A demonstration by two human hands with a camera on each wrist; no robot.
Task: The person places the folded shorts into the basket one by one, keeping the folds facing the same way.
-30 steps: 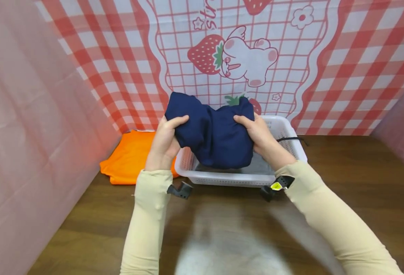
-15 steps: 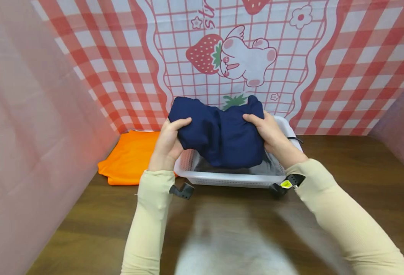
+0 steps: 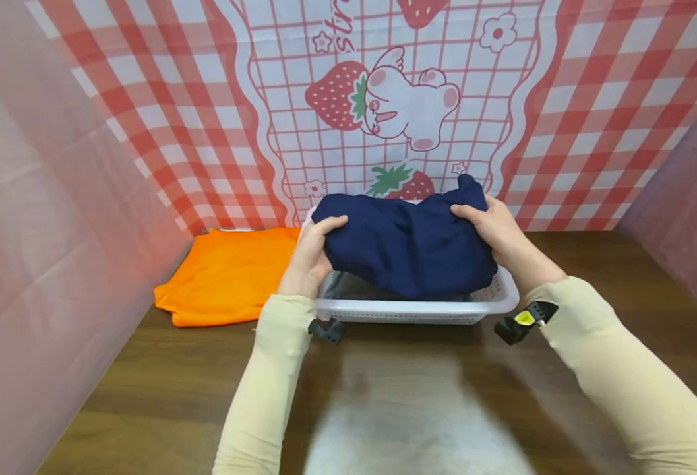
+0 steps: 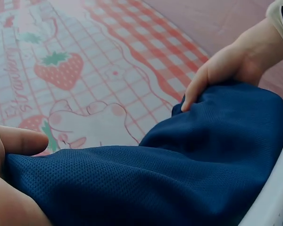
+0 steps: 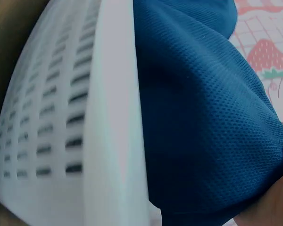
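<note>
A navy-blue folded cloth (image 3: 410, 247) of fine-textured fabric is stretched loosely between both hands, over the white perforated basket (image 3: 407, 309). My left hand (image 3: 311, 258) pinches its left end, thumb on top. At the other end my right hand (image 3: 502, 237) grips it the same way, and a corner of fabric sticks up by the thumb. The middle sags in soft folds in the left wrist view, where the right hand (image 4: 236, 63) shows opposite. In the right wrist view the cloth (image 5: 203, 122) hangs just beyond the basket's rim (image 5: 118, 117). Grey fabric (image 3: 357, 287) lies inside the basket, mostly hidden.
An orange folded cloth (image 3: 229, 277) lies on the brown wooden table (image 3: 206, 382), left of the basket. Behind rises a red-checked curtain (image 3: 585, 132) with strawberry prints; a pale pink curtain (image 3: 57, 264) stands at the left. Each wrist bears a small black camera (image 3: 327, 330).
Both hands have moved right and lower with the navy cloth, and they have spread a little farther apart. The cloth now lies flatter between them, lower over the basket.
</note>
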